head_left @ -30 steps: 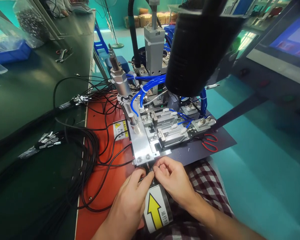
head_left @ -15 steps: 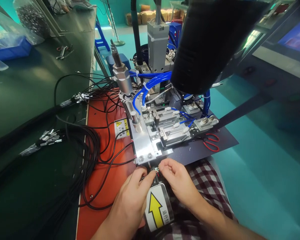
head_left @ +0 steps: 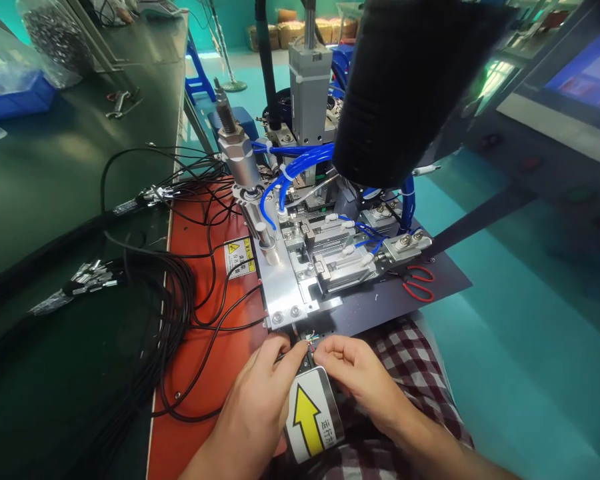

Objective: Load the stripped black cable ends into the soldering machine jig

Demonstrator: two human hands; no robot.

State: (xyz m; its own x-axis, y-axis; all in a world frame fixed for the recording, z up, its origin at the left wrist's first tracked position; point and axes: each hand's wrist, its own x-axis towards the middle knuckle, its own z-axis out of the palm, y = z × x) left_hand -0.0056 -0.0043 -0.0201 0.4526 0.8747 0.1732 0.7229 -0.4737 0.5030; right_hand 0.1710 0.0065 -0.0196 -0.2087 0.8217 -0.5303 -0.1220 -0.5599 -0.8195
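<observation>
My left hand (head_left: 260, 400) pinches the end of a thin black cable (head_left: 200, 373) just below the front edge of a metal fixture plate (head_left: 280, 287). My right hand (head_left: 355, 377) is closed in a pinch on the small coloured wire ends (head_left: 311, 343) sticking out of that cable tip. Both hands meet above a yellow arrow label (head_left: 307, 413). The cable runs left across the orange machine base (head_left: 200, 347).
A pneumatic machine with blue hoses (head_left: 300, 167) and a steel cylinder (head_left: 237, 160) stands behind the plate. Red scissors (head_left: 419, 283) lie at its right. Coiled black cables (head_left: 145, 300) with metal connectors (head_left: 87, 277) lie on the dark bench at left. A large black object (head_left: 410, 87) hangs overhead.
Both hands have slipped slightly down and toward me from the plate's edge. The coloured wire ends between the fingertips now show more plainly.
</observation>
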